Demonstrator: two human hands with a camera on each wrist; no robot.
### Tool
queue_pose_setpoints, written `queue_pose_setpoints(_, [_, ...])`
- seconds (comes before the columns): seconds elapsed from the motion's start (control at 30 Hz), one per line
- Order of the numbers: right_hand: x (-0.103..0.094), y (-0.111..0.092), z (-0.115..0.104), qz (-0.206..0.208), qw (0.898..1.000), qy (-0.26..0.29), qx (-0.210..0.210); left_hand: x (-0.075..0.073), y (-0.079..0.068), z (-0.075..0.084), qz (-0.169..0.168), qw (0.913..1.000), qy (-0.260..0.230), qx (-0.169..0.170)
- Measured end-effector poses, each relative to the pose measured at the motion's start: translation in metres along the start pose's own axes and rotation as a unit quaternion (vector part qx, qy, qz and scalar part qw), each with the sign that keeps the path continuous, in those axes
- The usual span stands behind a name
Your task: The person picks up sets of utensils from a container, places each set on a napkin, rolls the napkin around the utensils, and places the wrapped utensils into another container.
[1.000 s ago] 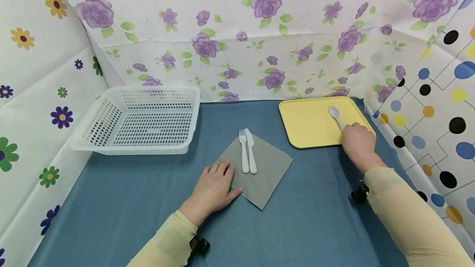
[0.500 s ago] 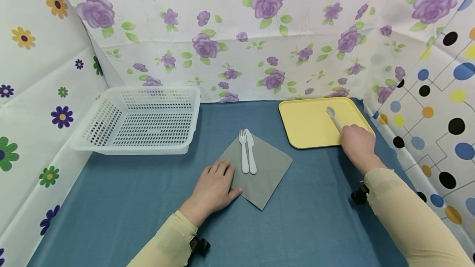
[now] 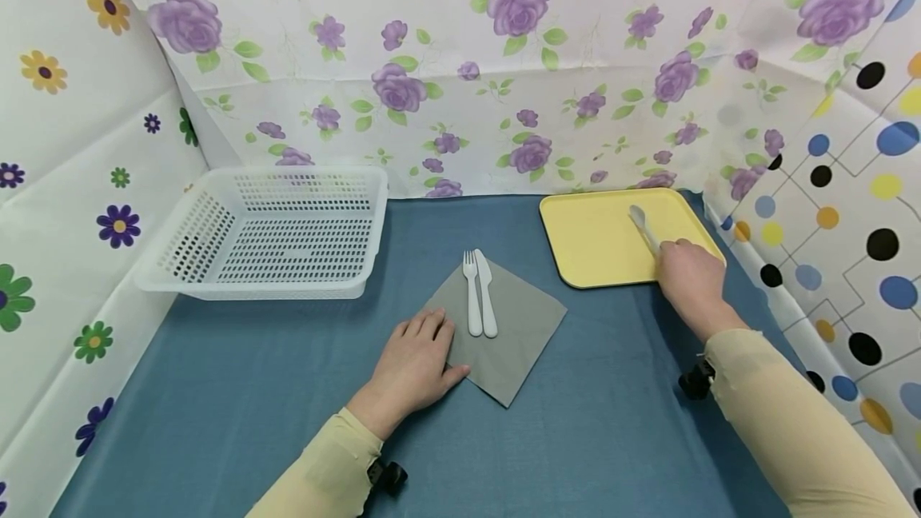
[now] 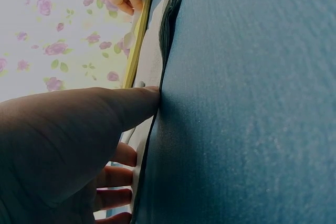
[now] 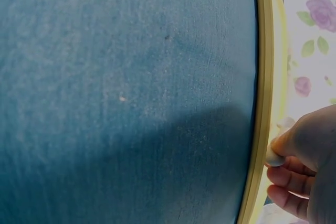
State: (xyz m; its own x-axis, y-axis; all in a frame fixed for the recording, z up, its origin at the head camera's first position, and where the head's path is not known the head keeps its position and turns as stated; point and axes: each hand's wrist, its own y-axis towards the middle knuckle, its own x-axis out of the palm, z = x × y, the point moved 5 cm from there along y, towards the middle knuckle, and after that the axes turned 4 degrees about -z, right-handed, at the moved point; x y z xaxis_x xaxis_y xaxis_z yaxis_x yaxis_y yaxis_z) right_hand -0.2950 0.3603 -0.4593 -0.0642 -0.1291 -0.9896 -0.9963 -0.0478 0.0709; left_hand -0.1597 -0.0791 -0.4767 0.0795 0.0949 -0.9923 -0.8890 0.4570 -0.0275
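My right hand (image 3: 692,278) pinches the handle of a white plastic spoon (image 3: 643,227) over the right part of a yellow tray (image 3: 583,242). In the right wrist view, the rounded handle end (image 5: 274,158) shows between thumb and fingers, beside the tray rim. A folded grey napkin (image 3: 518,342) lies cornerwise at mid-table. On it, a white fork (image 3: 472,294) and a white knife (image 3: 487,294) lie side by side. My left hand (image 3: 410,370) rests at the napkin's left edge, fingers extended. Its thumb (image 4: 139,103) touches that edge in the left wrist view.
A white perforated basket (image 3: 370,262) stands at the back left of the blue cloth (image 3: 273,406). Patterned sheets (image 3: 460,38) close off the back and both sides. The tray sits near the back right corner, close to the dotted sheet (image 3: 827,262).
The spoon's bowl has shifted slightly left over the tray, and its face has turned. My right hand has moved a little left with it. My left hand, napkin, fork and knife stay in place.
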Motion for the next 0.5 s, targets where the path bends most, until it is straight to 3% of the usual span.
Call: queue_pose_setpoints(0.5, [-0.0001, 0.0005, -0.0082, 0.027, 1.000, 0.004, -0.006, 0.0002, 0.0006, 0.0002, 0.005, 1.0000, 0.000, 0.002])
